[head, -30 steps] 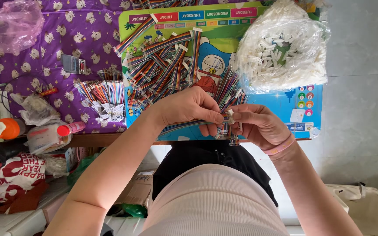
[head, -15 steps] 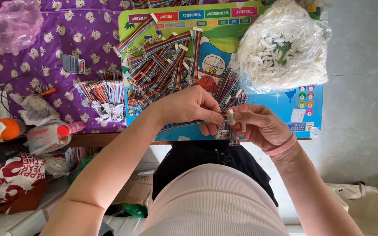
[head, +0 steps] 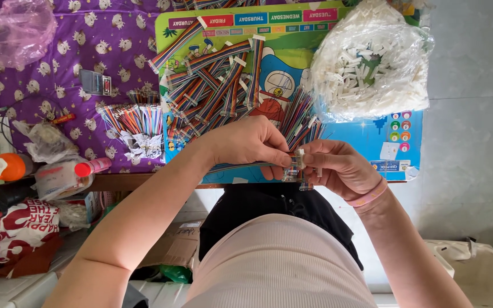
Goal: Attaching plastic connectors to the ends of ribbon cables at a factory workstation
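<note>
— Hardly anything is shifting since the earlier frame: both hands are staying together just below the cartoon desk mat [head: 412, 145].

— What are they gripping?

— The left hand [head: 252, 142] is pinching a rainbow ribbon cable [head: 241, 166], and the right hand [head: 338, 168] is closing its fingers on a small white connector [head: 300, 158] at the cable's end, near the mat's lower edge.

— Which step?

— Seemingly seating wires into the connector; pressing squarely looks needed. 1 heap of finished cables [head: 218, 85] is lying on the mat, beside a bag of white connectors [head: 372, 63].
</note>
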